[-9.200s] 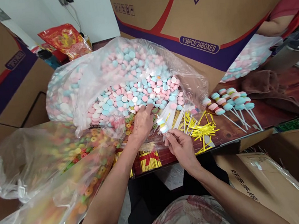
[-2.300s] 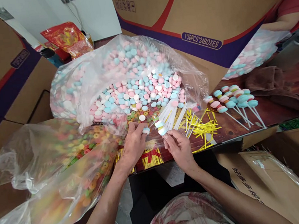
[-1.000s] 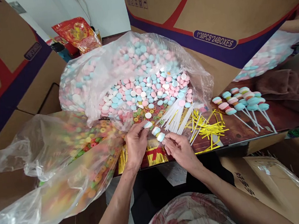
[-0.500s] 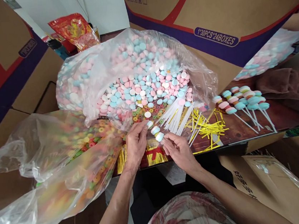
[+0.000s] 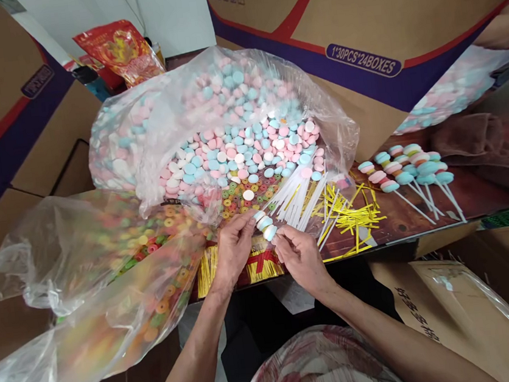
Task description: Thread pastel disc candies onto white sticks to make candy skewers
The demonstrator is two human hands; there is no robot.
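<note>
Between my hands is a candy skewer [image 5: 266,226] of white, pale blue and yellowish pieces, tilted over the table's front edge. My left hand [image 5: 237,242] pinches the piece at its upper left end. Closed at the lower right end, my right hand [image 5: 299,253] grips the skewer, its stick hidden by the fingers. Just beyond lie ring candies [image 5: 248,196] and pink, blue and white marshmallow candies [image 5: 236,150], spilling from a clear plastic bag [image 5: 151,135]. White sticks [image 5: 295,201] lie fanned out beside the right hand, with yellow twist ties [image 5: 353,213] to their right.
Several finished candy skewers [image 5: 410,167] lie at the right on the dark table [image 5: 396,221]. A clear bag of ring candies [image 5: 122,279] spreads over the left side. Large cardboard boxes [image 5: 270,5] stand behind, and a red packet [image 5: 121,50] sits at the back.
The piece in my left fingers has come down against the others on the skewer, and my hands are closer together. The whole view has shifted slightly.
</note>
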